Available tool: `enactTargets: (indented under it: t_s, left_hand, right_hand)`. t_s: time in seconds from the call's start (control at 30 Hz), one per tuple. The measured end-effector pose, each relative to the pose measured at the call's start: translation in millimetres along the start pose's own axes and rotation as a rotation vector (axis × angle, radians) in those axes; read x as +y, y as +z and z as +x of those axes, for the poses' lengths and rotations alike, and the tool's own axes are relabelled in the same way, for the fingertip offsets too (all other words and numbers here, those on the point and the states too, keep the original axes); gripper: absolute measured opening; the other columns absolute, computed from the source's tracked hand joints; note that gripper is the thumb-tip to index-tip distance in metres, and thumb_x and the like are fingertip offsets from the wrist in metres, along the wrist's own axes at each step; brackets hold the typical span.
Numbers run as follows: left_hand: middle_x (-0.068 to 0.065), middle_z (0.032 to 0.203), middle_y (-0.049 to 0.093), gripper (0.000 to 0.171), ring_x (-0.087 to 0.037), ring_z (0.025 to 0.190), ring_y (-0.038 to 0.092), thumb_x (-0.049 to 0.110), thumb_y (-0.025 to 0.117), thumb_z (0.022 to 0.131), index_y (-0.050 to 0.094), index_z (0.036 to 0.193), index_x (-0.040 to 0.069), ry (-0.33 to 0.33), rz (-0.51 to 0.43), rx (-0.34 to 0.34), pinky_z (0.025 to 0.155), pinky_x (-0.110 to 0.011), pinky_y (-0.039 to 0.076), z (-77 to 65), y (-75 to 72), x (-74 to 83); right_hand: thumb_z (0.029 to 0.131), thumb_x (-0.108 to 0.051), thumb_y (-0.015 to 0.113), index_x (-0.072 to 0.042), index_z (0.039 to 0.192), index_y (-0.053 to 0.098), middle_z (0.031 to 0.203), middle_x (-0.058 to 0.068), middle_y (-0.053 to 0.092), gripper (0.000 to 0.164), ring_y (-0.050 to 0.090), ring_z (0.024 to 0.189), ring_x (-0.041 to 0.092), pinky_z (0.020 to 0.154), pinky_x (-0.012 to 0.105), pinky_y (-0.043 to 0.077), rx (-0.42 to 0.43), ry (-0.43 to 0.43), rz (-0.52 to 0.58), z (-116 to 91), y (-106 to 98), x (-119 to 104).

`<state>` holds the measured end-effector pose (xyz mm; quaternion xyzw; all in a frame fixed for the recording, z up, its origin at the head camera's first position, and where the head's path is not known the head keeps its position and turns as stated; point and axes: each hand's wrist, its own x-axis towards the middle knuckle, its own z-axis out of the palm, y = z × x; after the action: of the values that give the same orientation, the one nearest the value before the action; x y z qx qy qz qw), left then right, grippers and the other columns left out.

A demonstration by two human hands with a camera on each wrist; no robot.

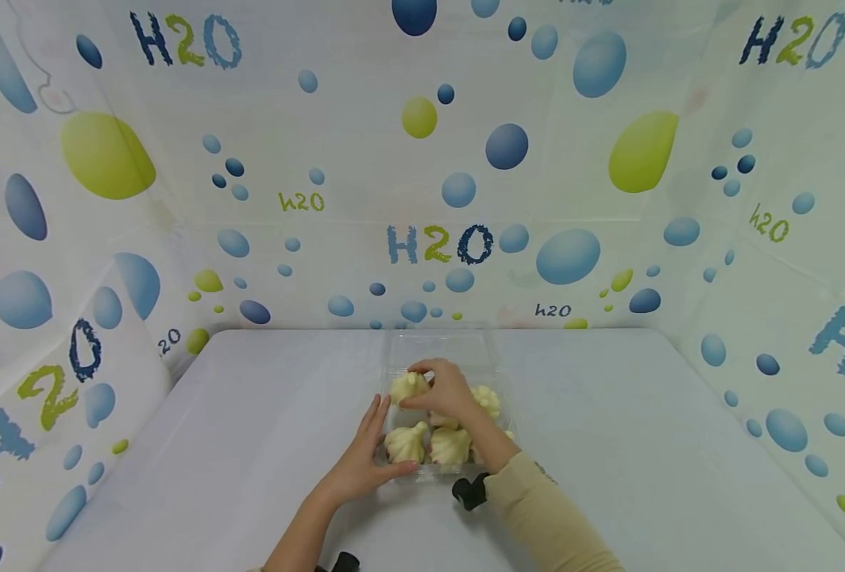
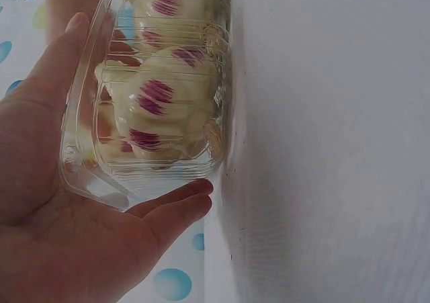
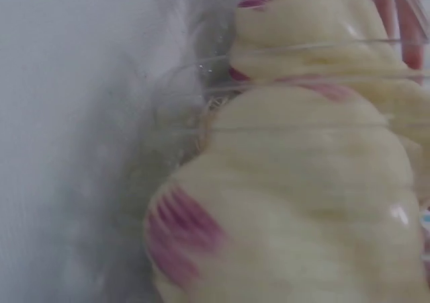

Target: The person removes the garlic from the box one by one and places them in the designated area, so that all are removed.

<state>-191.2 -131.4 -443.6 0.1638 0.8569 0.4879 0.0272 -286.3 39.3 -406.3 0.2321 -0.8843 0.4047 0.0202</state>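
Note:
A clear plastic box [image 1: 433, 470] holds several cream-white garlic bulbs [image 1: 449, 446]. My right hand [image 1: 449, 391] reaches over them and grips a garlic bulb [image 1: 406, 386] in the far left part, thumb on its near side and fingers on its far side. Against the box's near left corner rests my left hand [image 1: 365, 462], thumb along the front and fairly straight fingers along the left side. The left wrist view shows this hand [image 2: 74, 229] beside the box wall, with purple-streaked garlic [image 2: 164, 108] inside. Blurred garlic [image 3: 289, 195] behind clear plastic fills much of the right wrist view.
The box's transparent lid [image 1: 437, 349] lies folded back on the far side. Beneath is a white table [image 1: 265, 413], enclosed by a curtain [image 1: 351, 143] with blue and green drops. Black wrist devices [image 1: 470, 492] show near both forearms.

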Motion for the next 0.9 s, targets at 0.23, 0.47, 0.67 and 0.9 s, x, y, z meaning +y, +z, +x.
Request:
enactTargets:
  t_s: [0.23,0.47,0.67,0.9]
  left_hand:
    - [-0.018,0.151,-0.006,0.102,-0.044,0.13,0.024,0.037,0.073,0.076,0.006,0.148,0.011,-0.005,0.023,0.003,0.097,-0.06,0.028,-0.1,0.0,-0.3]
    - [-0.017,0.151,-0.005,0.101,-0.041,0.135,0.009,0.038,0.074,0.075,0.008,0.148,0.01,-0.006,0.045,0.009,0.098,-0.061,0.024,0.3,0.1,-0.5]
    - [-0.016,0.152,-0.005,0.101,-0.042,0.134,0.015,0.039,0.074,0.075,0.01,0.147,0.008,-0.006,0.052,0.013,0.098,-0.061,0.024,0.4,0.2,-0.7]
    - [-0.015,0.152,-0.006,0.102,-0.042,0.134,0.011,0.038,0.074,0.075,0.009,0.148,0.008,-0.01,0.05,0.01,0.098,-0.062,0.023,0.0,0.4,-0.9]
  right_hand:
    - [0.065,-0.029,0.083,-0.009,0.11,0.065,0.109,0.006,0.06,0.052,0.058,0.081,0.02,0.063,0.026,0.049,0.03,0.005,0.057,-1,-6,0]
    - [0.065,-0.03,0.083,-0.011,0.11,0.065,0.109,0.004,0.06,0.052,0.055,0.082,0.019,0.066,0.027,0.048,0.072,-0.001,0.068,-4,-15,-3]
    - [0.065,-0.029,0.083,-0.011,0.109,0.066,0.108,0.003,0.061,0.051,0.054,0.083,0.019,0.066,0.027,0.048,0.098,-0.012,0.079,-9,-25,-9]
    - [0.066,-0.028,0.083,-0.012,0.111,0.064,0.108,0.001,0.06,0.051,0.053,0.084,0.018,0.067,0.028,0.047,0.122,-0.019,0.086,-15,-31,-8]
